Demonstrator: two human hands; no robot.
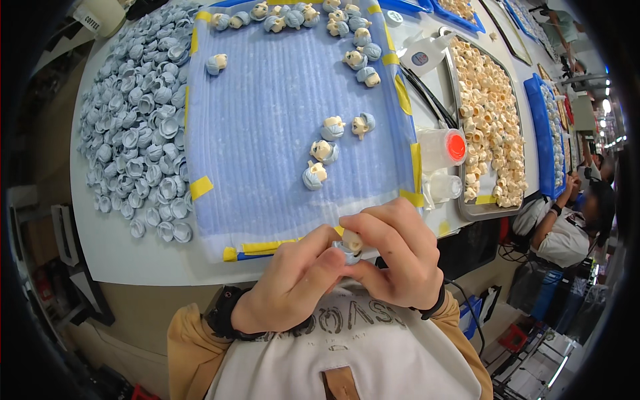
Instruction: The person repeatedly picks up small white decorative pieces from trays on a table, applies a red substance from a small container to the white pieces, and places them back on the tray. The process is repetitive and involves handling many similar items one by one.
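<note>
Both your hands meet at six o'clock, just off the near edge of the table (133,260). Your left hand (290,287) and right hand (397,257) are curled shut around one small piece (350,245): a cream head with a blue cap, pinched between the fingertips of both. The cap seems to be going onto the head, though your fingers hide how far it is seated.

Ahead of you, at twelve o'clock, lies the blue mat (267,140), edged with yellow tape. Finished pieces lie on it: a loose group of four (330,150) near the middle right, a single one (216,63) toward eleven o'clock, and a row along the far edge (300,15) running down toward one o'clock. Most of the mat is bare.

At ten o'clock a big heap of blue caps (137,120) covers the table to the left of the mat. At two o'clock a metal tray (467,212) holds a thick layer of cream heads (490,113). Between mat and tray stand a jar with a red lid (443,148) and a white bottle (423,57).

By my judgement you are early in the work: a couple of dozen pieces are capped, while both the caps and the heads remain in far greater number. Another person sits at three o'clock, apart from your hands.
</note>
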